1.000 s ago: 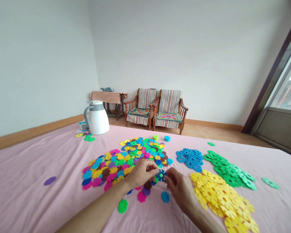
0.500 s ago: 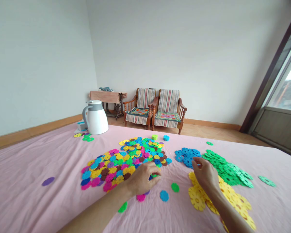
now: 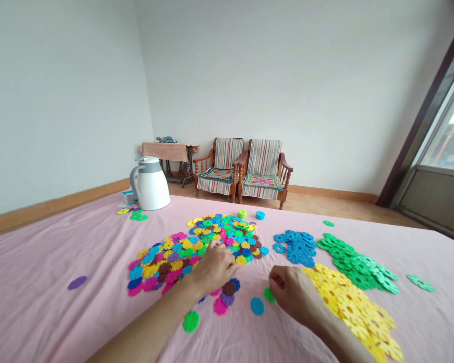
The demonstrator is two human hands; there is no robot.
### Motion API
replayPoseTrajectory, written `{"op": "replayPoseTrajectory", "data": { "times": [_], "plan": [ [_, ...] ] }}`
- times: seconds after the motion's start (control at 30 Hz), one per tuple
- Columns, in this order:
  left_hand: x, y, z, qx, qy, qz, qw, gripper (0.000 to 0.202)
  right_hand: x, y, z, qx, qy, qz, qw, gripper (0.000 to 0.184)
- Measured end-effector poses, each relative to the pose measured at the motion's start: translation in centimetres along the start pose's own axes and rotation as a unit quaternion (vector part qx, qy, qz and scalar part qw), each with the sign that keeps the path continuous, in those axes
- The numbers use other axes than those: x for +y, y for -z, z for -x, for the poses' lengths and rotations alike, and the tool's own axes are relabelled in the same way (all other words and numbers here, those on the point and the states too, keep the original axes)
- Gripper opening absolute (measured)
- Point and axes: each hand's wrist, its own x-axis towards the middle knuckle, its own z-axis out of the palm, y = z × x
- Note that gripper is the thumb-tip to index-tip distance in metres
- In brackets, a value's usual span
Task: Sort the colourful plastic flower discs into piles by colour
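Observation:
My left hand point(image 3: 212, 267) lies on the near edge of a mixed pile of coloured flower-shaped plastic discs point(image 3: 174, 254), fingers spread over them and holding nothing I can see. Further right, my right hand point(image 3: 293, 292) is curled, its fingertips pinching a single green disc point(image 3: 268, 295) that lies on the pink cloth point(image 3: 60, 322). A loose blue disc point(image 3: 257, 305), a pink disc point(image 3: 220, 306) and a brown disc point(image 3: 229, 288) lie between the hands. Sorted piles sit to the right: blue point(image 3: 297, 247), green point(image 3: 357, 267) and yellow point(image 3: 351, 307).
A white jug point(image 3: 150, 183) stands at the far left of the cloth with a few discs beside it. A lone purple disc point(image 3: 77, 282) lies at the left, a green disc point(image 3: 191, 320) near my forearm. Two wooden armchairs point(image 3: 242, 171) and a small table point(image 3: 170, 149) stand by the far wall.
My right hand went out to the blue pile and has come back left to the loose green disc. My left hand has moved up onto the mixed pile.

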Motion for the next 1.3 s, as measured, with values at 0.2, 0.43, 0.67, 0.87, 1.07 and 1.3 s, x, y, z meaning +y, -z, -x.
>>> {"op": "replayPoseTrajectory", "data": {
  "times": [0.2, 0.43, 0.67, 0.87, 1.07, 1.3],
  "plan": [
    [-0.1, -0.4, -0.1, 0.049, 0.014, 0.032, 0.998, 0.022, -0.8, -0.5, 0.1, -0.032, 0.051, -0.17, 0.984, 0.028],
    [1.4, -1.1, 0.3, -0.043, -0.053, 0.061, 0.996, 0.047, 0.0, -1.3, -0.2, 0.012, 0.027, -0.15, 0.988, 0.028],
    [0.0, 0.8, 0.4, -0.006, 0.047, -0.025, 0.999, 0.042, 0.2, -1.2, -0.2, 0.009, 0.031, -0.152, 0.988, 0.027],
    [-3.1, 1.2, 0.3, 0.044, 0.131, -0.082, 0.987, 0.027, 0.1, -1.1, -0.1, 0.017, 0.033, -0.154, 0.987, 0.027],
    [-3.3, 0.5, 0.3, -0.004, 0.05, 0.014, 0.999, 0.036, 0.1, -1.2, -0.1, 0.013, 0.038, -0.152, 0.988, 0.027],
    [-2.4, 1.1, 0.3, -0.077, 0.133, -0.089, 0.984, 0.025, 0.2, -1.3, -0.1, 0.011, 0.036, -0.146, 0.989, 0.028]
  ]
}}
